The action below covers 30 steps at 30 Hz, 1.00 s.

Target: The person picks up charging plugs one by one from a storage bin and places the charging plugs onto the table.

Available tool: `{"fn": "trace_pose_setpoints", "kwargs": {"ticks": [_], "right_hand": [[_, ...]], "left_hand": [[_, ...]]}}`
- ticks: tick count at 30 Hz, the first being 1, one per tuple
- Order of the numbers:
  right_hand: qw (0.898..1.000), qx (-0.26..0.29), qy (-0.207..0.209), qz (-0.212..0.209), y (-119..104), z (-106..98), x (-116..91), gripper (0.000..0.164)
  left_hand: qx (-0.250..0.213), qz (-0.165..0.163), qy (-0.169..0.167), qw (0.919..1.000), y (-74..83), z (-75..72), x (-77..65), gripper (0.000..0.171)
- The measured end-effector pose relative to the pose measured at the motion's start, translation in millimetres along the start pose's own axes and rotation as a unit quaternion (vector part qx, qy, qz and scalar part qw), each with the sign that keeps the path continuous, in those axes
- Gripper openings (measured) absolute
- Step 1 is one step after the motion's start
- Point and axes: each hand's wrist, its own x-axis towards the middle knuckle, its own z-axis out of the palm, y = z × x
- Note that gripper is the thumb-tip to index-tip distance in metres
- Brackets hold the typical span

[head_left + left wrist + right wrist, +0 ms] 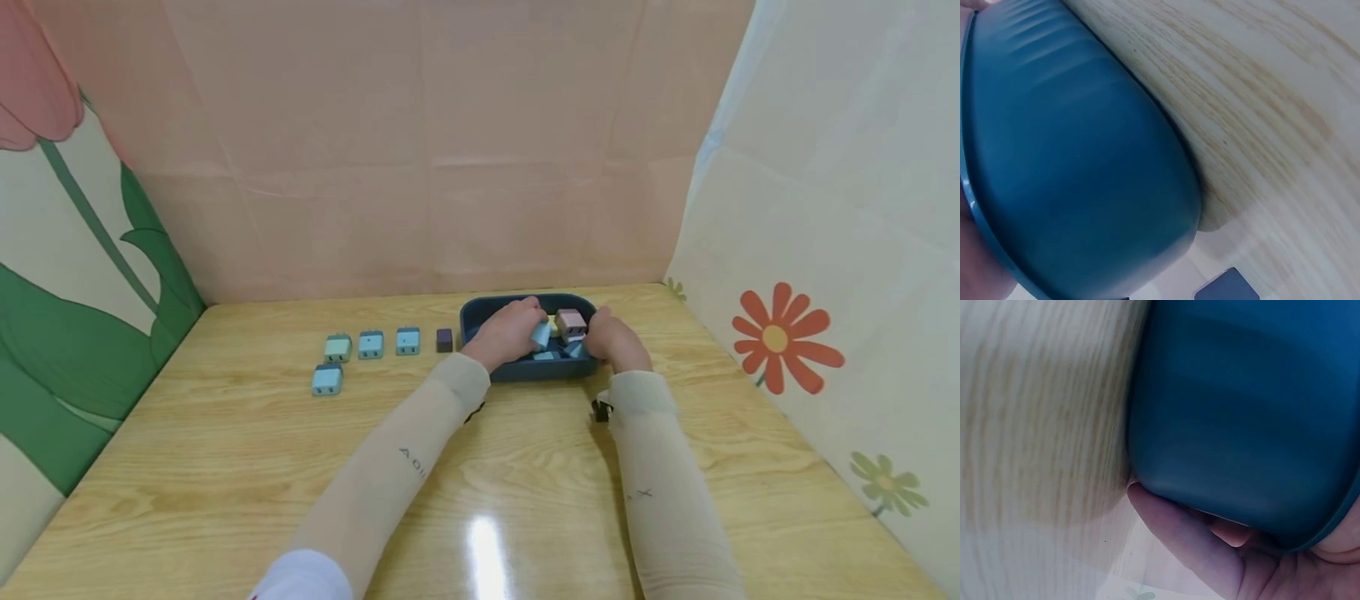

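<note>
The bin (525,372) was found on the table (540,467), with a pink block (572,322) and several pale-blue pieces inside; its right end wall was gripped by the right hand (618,340), fingers clamped at the rim and one digit laid along the outer face; the left hand (512,333) was noted reaching over the near rim, a light-blue block (541,336) directly at its fingertips; whether that block was pinched could not be told, the fingertips being partly hidden.

The following risks were judged present: the bin could be tilted or dragged if its end were pulled unevenly; the light-blue block could be dropped if held only by an edge, or snagged on the pink block beside it; the dark block (444,340), standing just beside the bin's left end, could be knocked if the bin were shifted leftward.
</note>
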Motion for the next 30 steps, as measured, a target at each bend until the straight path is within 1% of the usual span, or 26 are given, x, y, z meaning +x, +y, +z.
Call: {"fn": "trace_pose_setpoints", "kwargs": {"ticks": [7, 12, 16, 22, 26, 30], "right_hand": [[1.0, 0.004, -0.002, -0.001, -3, -1, -2, 0.074], [1.0, 0.001, -0.01, -0.002, -4, -3, -3, 0.079], [1.0, 0.005, -0.013, 0.001, -4, -2, -2, 0.079], [1.0, -0.005, -0.01, 0.001, -3, -1, 0, 0.079], [1.0, -0.009, -0.011, 0.003, -2, -2, 3, 0.079], [1.0, -0.01, -0.015, 0.01, -2, -1, 5, 0.078]], "left_hand": [[-0.011, -0.004, 0.022, 0.9997, -2.3, -4.1, -6.4, 0.047], [-0.023, -0.016, 0.023, 0.9993, -5.7, -6.9, -11.2, 0.047], [-0.039, -0.026, 0.022, 0.9987, -11.7, -9.5, -17.4, 0.048], [-0.061, -0.029, 0.044, 0.9967, -20.8, -14.4, -28.3, 0.048], [-0.069, -0.037, 0.057, 0.9953, -27.7, -13.5, -34.6, 0.047], [-0.071, -0.046, 0.057, 0.9948, -36.1, -12.1, -41.5, 0.048]]}}
